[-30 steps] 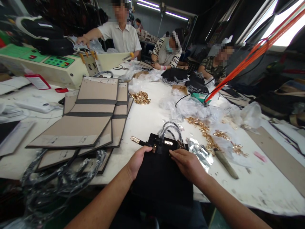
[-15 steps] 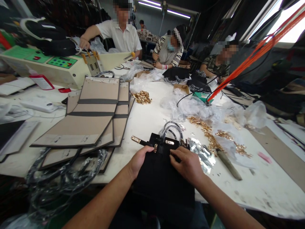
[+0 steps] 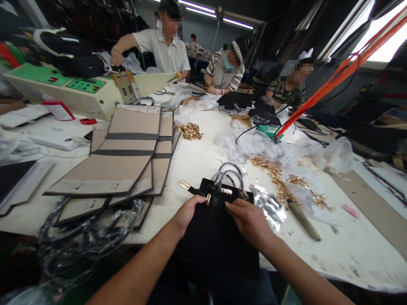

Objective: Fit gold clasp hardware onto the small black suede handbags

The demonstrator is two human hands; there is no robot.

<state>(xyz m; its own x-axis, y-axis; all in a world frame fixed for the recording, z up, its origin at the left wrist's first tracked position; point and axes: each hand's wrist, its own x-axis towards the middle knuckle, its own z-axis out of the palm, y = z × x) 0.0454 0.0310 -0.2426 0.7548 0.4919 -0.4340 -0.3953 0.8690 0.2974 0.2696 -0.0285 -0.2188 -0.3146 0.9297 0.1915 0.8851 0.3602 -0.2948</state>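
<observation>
Left hand (image 3: 187, 214) and right hand (image 3: 249, 218) still grip the black, rectangular, possibly leather handbag (image 3: 219, 237) steady across the tabletop's (image 3: 187, 159) near edge.

Workroom, dim at the edges. Grey back wall (image 3: 206, 30) at upper centre. Tube lights (image 3: 238, 23) lit, slanting across the top centre, cold white with a violet tinge. Window (image 3: 380, 54) at upper right, tilted in view, glaring white; surroundings near black. White table (image 3: 193, 156) spans the middle, dark smudges toward lower right. Below its near edge, lower left: deep shadow, detail lost.
</observation>
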